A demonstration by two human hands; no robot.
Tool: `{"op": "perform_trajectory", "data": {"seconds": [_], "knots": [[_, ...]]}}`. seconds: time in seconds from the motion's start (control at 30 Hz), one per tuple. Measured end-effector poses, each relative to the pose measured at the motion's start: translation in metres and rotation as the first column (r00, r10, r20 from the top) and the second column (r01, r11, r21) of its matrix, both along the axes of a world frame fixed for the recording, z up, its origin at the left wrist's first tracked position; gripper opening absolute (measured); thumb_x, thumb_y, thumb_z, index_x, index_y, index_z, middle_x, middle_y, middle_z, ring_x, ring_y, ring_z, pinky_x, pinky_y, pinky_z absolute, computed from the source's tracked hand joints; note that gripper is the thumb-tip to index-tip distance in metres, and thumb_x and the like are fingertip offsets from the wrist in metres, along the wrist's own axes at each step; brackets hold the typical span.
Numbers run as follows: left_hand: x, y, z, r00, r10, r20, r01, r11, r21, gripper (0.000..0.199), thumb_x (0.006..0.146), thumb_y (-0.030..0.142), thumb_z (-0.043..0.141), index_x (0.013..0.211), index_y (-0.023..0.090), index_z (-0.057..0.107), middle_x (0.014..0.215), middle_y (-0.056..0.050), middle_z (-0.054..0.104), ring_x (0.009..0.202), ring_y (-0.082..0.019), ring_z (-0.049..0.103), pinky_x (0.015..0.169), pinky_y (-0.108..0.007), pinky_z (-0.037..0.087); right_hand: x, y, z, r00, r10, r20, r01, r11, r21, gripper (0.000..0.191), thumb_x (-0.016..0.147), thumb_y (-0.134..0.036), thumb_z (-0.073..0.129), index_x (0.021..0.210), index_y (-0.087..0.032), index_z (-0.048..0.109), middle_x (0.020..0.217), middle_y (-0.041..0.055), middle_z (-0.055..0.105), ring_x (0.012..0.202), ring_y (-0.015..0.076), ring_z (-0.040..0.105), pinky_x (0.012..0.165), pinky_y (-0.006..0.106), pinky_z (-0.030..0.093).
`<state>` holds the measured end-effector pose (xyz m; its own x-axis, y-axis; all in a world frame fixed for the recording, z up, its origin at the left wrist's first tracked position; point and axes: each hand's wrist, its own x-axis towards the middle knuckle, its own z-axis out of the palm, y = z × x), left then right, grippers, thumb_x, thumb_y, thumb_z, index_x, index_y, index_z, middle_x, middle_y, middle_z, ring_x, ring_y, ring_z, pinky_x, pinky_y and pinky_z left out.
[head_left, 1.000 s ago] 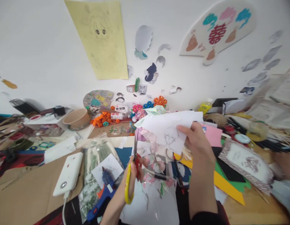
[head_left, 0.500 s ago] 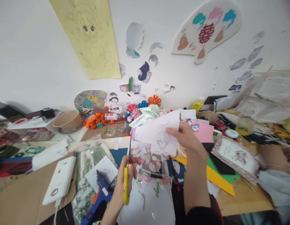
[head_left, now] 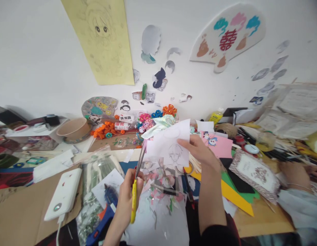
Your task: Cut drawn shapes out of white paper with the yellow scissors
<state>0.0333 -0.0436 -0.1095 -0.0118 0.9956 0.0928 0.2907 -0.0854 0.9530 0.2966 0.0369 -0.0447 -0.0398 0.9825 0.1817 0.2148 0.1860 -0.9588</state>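
My left hand (head_left: 129, 191) is closed round the yellow handles of a pair of scissors (head_left: 140, 163), whose blades point up and away from me. Their tips are close to the left edge of a white sheet of paper (head_left: 158, 145) with a pencil drawing of a face. My right hand (head_left: 199, 148) pinches that sheet at its right side, thumb on the front. Beneath both hands lies a heap of clear plastic and pink paper scraps (head_left: 160, 186) on a white surface.
A blue glue gun (head_left: 104, 218), a white power bank (head_left: 63, 193) with a cable and a brown cardboard sheet (head_left: 17, 212) lie left. A patterned box (head_left: 255, 174) stands right, near another person's hand (head_left: 295, 176). Crochet flowers (head_left: 170, 110) sit against the wall.
The sheet in my right hand has shifted slightly left and is tilted differently. My left hand and the scissors have moved a little left, and the blades now lean more to the right.
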Motion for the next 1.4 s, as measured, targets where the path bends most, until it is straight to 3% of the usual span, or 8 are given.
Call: {"op": "perform_trajectory", "data": {"seconds": [0.23, 0.37, 0.57, 0.73, 0.97, 1.2, 1.4], "knots": [[-0.031, -0.002, 0.0, 0.965, -0.164, -0.202, 0.164, 0.986, -0.021, 0.027, 0.089, 0.049, 0.048, 0.092, 0.022, 0.045, 0.073, 0.003, 0.05, 0.062, -0.014, 0.042, 0.06, -0.026, 0.034, -0.001, 0.001, -0.004, 1.0, 0.029, -0.01, -0.029, 1.0, -0.013, 0.032, 0.078, -0.047, 0.068, 0.074, -0.015, 0.072, 0.069, 0.0003, 0.066, 0.062, 0.013, 0.051, 0.056, 0.024, 0.041], [-0.043, -0.005, -0.005, 0.94, -0.132, -0.313, 0.144, 0.989, 0.015, 0.028, 0.085, 0.041, 0.047, 0.104, 0.023, 0.04, 0.077, 0.002, 0.054, 0.061, -0.016, 0.047, 0.06, -0.028, 0.037, -0.002, 0.001, -0.005, 0.999, 0.005, -0.035, -0.006, 1.0, -0.024, 0.035, 0.078, -0.048, 0.069, 0.067, -0.015, 0.069, 0.063, -0.0008, 0.063, 0.058, 0.0118, 0.048, 0.053, 0.024, 0.038], [-0.036, -0.01, -0.001, 0.895, -0.119, -0.43, 0.118, 0.993, -0.03, 0.039, 0.079, 0.039, 0.043, 0.114, 0.021, 0.039, 0.072, 0.002, 0.053, 0.062, -0.02, 0.052, 0.061, -0.03, 0.04, -0.004, -0.002, -0.003, 0.995, -0.031, -0.098, 0.027, 0.999, -0.036, 0.033, 0.077, -0.047, 0.07, 0.07, -0.014, 0.068, 0.066, -0.0001, 0.065, 0.061, 0.0126, 0.051, 0.056, 0.024, 0.039], [-0.031, -0.008, 0.005, 0.88, -0.218, -0.422, 0.152, 0.971, -0.184, 0.038, 0.078, 0.038, 0.047, 0.111, 0.02, 0.041, 0.068, 0.004, 0.051, 0.063, -0.02, 0.051, 0.062, -0.03, 0.038, -0.006, -0.002, -0.002, 0.981, -0.054, -0.187, 0.05, 0.998, -0.023, 0.029, 0.077, -0.045, 0.072, 0.078, -0.016, 0.073, 0.075, 0.0006, 0.072, 0.067, 0.0149, 0.058, 0.062, 0.026, 0.045], [-0.025, -0.008, 0.011, 0.863, -0.293, -0.411, 0.185, 0.941, -0.283, 0.036, 0.078, 0.035, 0.047, 0.11, 0.02, 0.04, 0.072, 0.002, 0.054, 0.067, -0.021, 0.051, 0.067, -0.032, 0.037, -0.012, -0.001, -0.005, 0.935, -0.059, -0.35, 0.073, 0.997, 0.026, 0.024, 0.08, -0.04, 0.072, 0.094, -0.021, 0.077, 0.086, 0.001, 0.077, 0.076, 0.0185, 0.067, 0.07, 0.029, 0.05], [-0.02, -0.002, 0.009, 0.875, -0.256, -0.411, 0.17, 0.957, -0.234, 0.035, 0.082, 0.04, 0.046, 0.11, 0.02, 0.04, 0.07, 0.004, 0.048, 0.066, -0.021, 0.049, 0.066, -0.031, 0.035, -0.02, 0.005, -0.005, 0.889, -0.024, -0.456, 0.064, 0.995, 0.071, 0.028, 0.077, -0.04, 0.075, 0.099, -0.022, 0.077, 0.099, 0.0035, 0.078, 0.091, 0.0222, 0.07, 0.082, 0.034, 0.053], [-0.017, 0.002, 0.02, 0.857, -0.258, -0.447, 0.183, 0.961, -0.205, 0.024, 0.082, 0.037, 0.048, 0.1, 0.022, 0.042, 0.078, 0.001, 0.052, 0.071, -0.021, 0.05, 0.068, -0.031, 0.034, -0.028, 0.005, -0.005, 0.874, 0.02, -0.486, -0.001, 0.999, 0.04, 0.027, 0.076, -0.038, 0.076, 0.096, -0.021, 0.077, 0.098, 0.0055, 0.079, 0.09, 0.0234, 0.071, 0.079, 0.034, 0.055]]}}
